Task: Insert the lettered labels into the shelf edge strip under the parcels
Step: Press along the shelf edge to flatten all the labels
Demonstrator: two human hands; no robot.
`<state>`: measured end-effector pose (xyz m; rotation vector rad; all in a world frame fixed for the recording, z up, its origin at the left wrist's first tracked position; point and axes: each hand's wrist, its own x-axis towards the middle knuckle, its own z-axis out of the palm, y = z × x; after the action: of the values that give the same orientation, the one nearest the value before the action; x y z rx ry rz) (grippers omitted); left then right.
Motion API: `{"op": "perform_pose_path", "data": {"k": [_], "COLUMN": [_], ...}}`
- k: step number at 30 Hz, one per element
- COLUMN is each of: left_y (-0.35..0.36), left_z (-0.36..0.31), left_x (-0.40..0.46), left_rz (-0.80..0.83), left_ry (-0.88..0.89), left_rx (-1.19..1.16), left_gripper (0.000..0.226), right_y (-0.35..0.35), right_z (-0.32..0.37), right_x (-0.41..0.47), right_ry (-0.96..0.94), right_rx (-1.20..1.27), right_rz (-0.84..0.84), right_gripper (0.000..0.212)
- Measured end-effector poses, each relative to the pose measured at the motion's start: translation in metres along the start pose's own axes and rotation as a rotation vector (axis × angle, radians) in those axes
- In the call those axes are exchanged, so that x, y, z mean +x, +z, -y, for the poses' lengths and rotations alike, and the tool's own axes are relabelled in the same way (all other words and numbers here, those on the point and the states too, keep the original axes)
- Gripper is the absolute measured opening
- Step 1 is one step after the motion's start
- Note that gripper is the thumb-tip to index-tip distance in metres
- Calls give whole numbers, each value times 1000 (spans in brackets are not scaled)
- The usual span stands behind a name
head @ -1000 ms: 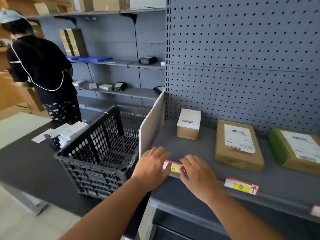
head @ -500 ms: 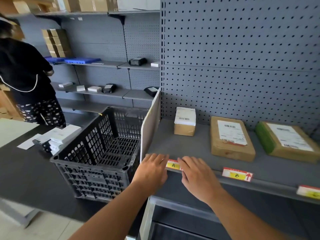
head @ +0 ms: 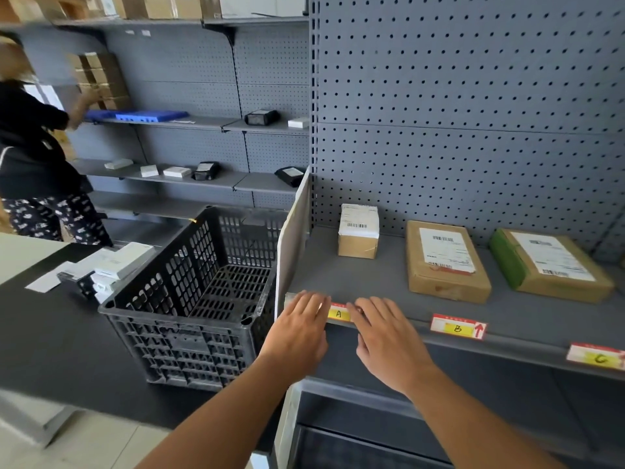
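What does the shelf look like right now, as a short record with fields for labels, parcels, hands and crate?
labels: A, B, C along the shelf edge strip
parcels: small box, flat brown parcel, green-taped parcel
left hand: fingers straight, at A's left end
right hand: fingers straight, at A's right end
crate: black, left of shelf

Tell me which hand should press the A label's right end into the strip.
Probably the right hand. Its fingertips already lie at the right end of the A label, while the left hand covers the left end of it on the shelf edge strip.
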<state>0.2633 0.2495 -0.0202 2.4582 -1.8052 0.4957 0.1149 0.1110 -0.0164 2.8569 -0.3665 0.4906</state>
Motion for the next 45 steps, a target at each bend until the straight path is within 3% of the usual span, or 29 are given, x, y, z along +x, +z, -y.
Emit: {"op": "perform_pose_path", "data": {"k": [23,33,38,45], "left_y": [10,8,7,-1], "left_z": [-14,-17,-21,-61], "left_x": [0,1,0,13], "left_rz": [28,35,33,-29], "left_ry": [-80,-87,-101,-94], "left_rx": [-46,-51,-28,36], "left_gripper": [60,57,55,60], "right_y": [-4,-1,-1,-11], "right_z": [9,11,6,-48], "right_x": [8,3,-7,-54], "right_ry": [101,118,84,86], "right_rx": [106,110,67,-5], "right_rz": [136,155,149,118], "right_gripper": [42,49,62,68]}}
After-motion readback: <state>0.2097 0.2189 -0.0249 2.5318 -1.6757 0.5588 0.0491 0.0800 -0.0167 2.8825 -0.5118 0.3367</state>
